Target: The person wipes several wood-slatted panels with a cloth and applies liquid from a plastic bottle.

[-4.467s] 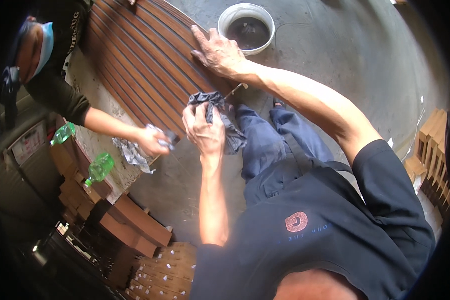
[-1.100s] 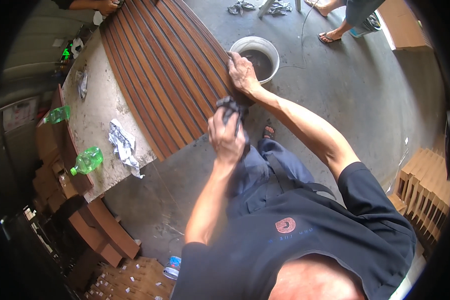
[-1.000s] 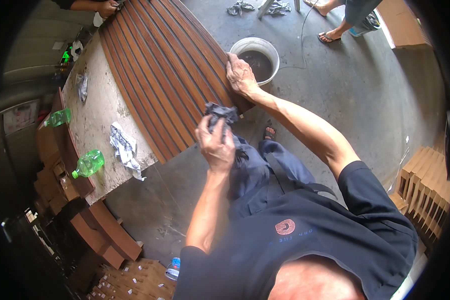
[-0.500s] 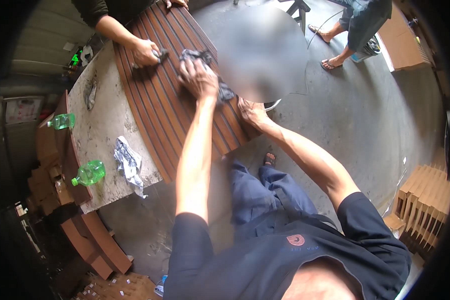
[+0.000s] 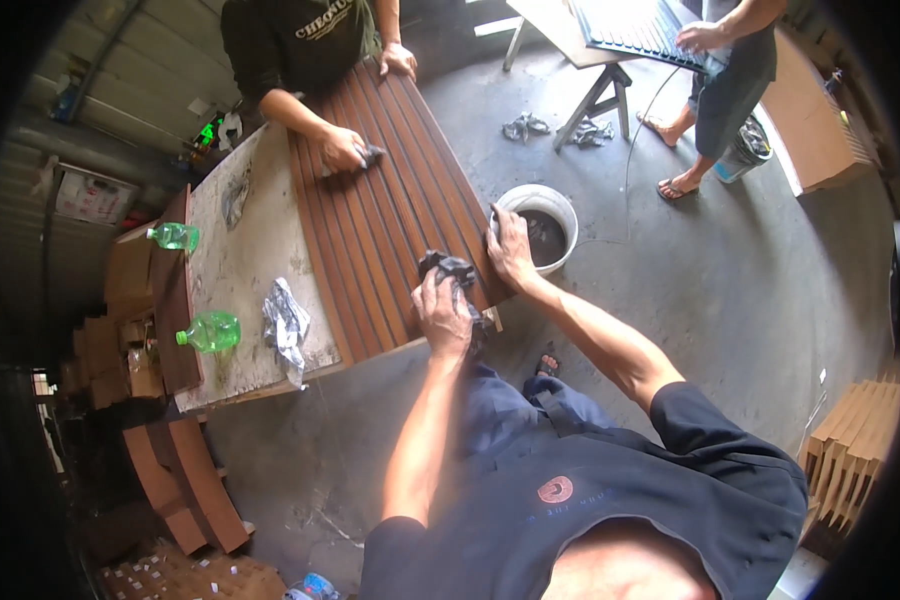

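A brown wooden panel [image 5: 390, 200] with dark lengthwise grooves lies on the worktable. My left hand [image 5: 442, 318] presses a crumpled, dark-stained rag [image 5: 448, 268] against the panel's near right corner, with the fingers closed over the cloth. At the panel's right edge, my right hand [image 5: 510, 248] grips the side, its fingertips partly hidden. Across the panel, a co-worker's hand [image 5: 344, 150] holds a small dark rag [image 5: 372, 156] on the slats, while that person's other hand [image 5: 398, 60] rests at the far edge.
A white bucket [image 5: 573, 225] of dark liquid stands on the floor beside the panel. Green bottles [image 5: 213, 332] and a stained white cloth [image 5: 287, 325] lie on the pale tabletop [image 5: 255, 260]. Another person works at a sawhorse table [image 5: 555, 30]. Stacked brown boards [image 5: 855, 430] stand at the right.
My left hand has drawn the rag toward me, to the panel's near corner. My right hand stays at the edge. The view has shifted, revealing the bucket and far table.
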Demonstrator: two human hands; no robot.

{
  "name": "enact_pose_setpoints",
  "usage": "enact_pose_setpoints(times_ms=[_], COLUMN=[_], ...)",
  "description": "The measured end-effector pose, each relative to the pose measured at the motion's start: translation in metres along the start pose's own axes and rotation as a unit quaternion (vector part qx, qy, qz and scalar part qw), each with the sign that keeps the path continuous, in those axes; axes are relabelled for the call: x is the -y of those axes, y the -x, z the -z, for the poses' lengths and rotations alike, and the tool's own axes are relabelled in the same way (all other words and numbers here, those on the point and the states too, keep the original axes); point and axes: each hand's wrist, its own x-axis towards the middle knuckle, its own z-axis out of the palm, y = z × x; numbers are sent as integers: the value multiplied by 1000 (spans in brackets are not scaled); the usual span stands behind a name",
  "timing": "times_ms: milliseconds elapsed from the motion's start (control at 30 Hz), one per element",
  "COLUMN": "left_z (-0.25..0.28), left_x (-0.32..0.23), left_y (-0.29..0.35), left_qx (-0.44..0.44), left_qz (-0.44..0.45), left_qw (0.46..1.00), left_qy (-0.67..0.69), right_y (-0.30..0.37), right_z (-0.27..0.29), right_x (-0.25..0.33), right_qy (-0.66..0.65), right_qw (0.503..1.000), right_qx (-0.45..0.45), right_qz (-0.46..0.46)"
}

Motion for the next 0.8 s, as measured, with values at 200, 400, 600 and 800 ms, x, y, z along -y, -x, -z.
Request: enact_pose_setpoints(times_ms=[200,400,600,800], left_z=[0,17,46,64], left_x=[12,35,132,225], left_y=[-1,-2,-36,-43], left_qx=[-41,36,-23,-23], left_qz=[-34,-7,149,103], left_qw=[999,999,928,954], left_qy=[-12,29,342,282], right_y=[103,109,129,138], right_z=[74,100,42,-5], right_x=[-3,91,109,149], right_qy=[-49,-167,-46,-7], right_qw=[994,984,989,992], right_qx=[64,50,127,95], right_qz=[-69,-40,-53,-80])
